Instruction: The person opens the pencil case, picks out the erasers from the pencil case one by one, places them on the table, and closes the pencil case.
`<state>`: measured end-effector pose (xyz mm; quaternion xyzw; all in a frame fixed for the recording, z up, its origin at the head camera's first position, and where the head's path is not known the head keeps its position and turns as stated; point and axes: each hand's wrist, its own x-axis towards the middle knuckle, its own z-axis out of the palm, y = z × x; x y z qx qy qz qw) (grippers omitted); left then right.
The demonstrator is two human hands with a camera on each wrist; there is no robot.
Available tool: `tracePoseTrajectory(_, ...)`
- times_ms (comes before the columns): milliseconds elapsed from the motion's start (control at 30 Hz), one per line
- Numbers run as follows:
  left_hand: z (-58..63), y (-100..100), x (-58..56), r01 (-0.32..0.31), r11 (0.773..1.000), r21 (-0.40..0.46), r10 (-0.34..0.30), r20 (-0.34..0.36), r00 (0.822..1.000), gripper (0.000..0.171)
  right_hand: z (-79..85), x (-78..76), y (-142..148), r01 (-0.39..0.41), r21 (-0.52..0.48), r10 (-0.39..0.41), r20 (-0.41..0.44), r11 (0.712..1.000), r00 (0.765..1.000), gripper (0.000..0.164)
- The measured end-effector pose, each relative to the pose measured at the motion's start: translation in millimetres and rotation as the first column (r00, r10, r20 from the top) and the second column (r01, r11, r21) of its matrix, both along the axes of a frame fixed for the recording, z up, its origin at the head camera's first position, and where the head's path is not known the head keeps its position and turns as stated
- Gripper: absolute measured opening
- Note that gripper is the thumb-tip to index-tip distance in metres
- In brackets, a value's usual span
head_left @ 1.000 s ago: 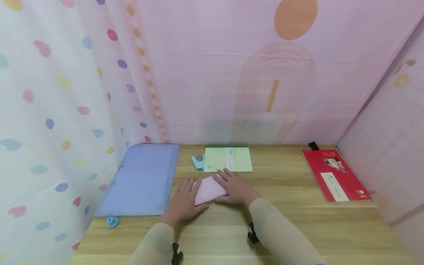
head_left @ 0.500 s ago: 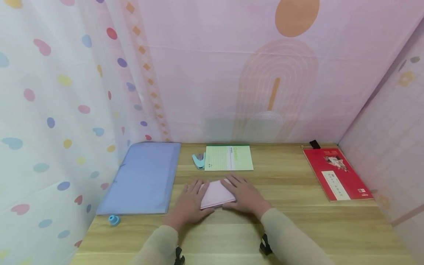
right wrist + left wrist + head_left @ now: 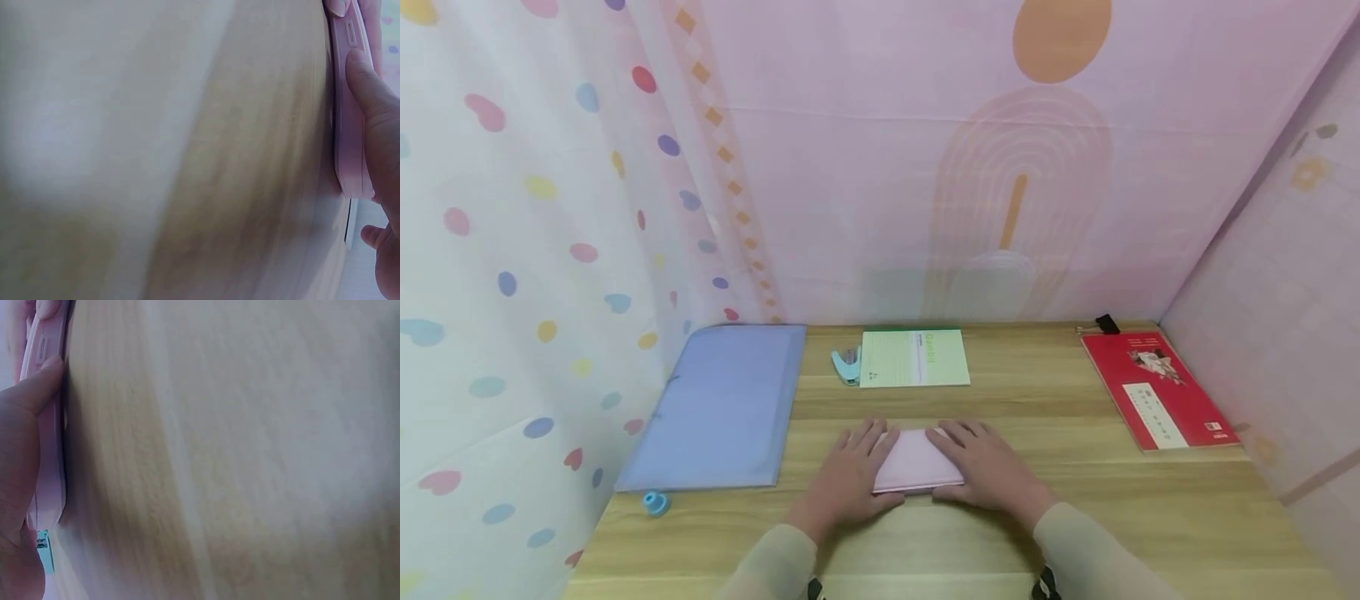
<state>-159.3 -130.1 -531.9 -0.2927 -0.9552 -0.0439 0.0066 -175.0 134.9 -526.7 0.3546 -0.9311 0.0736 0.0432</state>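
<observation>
Gripping the pink case (image 3: 916, 463) from opposite ends, the left hand (image 3: 850, 477) and right hand (image 3: 994, 475) cover its sides on the wooden table (image 3: 1037, 396), thumbs along its front. Both wrist views crop it; its small slot-like mark (image 3: 43, 348) is blurred. Whether the green notepad (image 3: 891, 360) overlaps the light-blue gadget (image 3: 846, 369) is unclear.

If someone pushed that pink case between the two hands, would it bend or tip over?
It probably wouldn't bend: the pink case looks stiff, with straight edges between the left hand and right hand. Tipping seems unlikely, since it lies flat and low on the table. It might slide, as the tabletop appears smooth.
</observation>
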Motion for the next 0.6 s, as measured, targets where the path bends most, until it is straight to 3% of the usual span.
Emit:
tracePoseTrajectory(200, 2.0, -4.3, 3.7, 0.044, 0.999, 0.022, -0.044, -0.003, 0.999, 0.095, 2.0, 7.7, 3.9, -0.002, 0.016, 0.002, 0.028, 1.000, 1.000, 0.091)
tracePoseTrajectory(600, -1.6, -6.7, 4.8, 0.076, 0.997, 0.019, -0.075, -0.011, 0.997, 0.091, 2.3, 12.5, 8.7, -0.025, 0.033, 0.026, -0.010, 0.999, 1.000, 0.087)
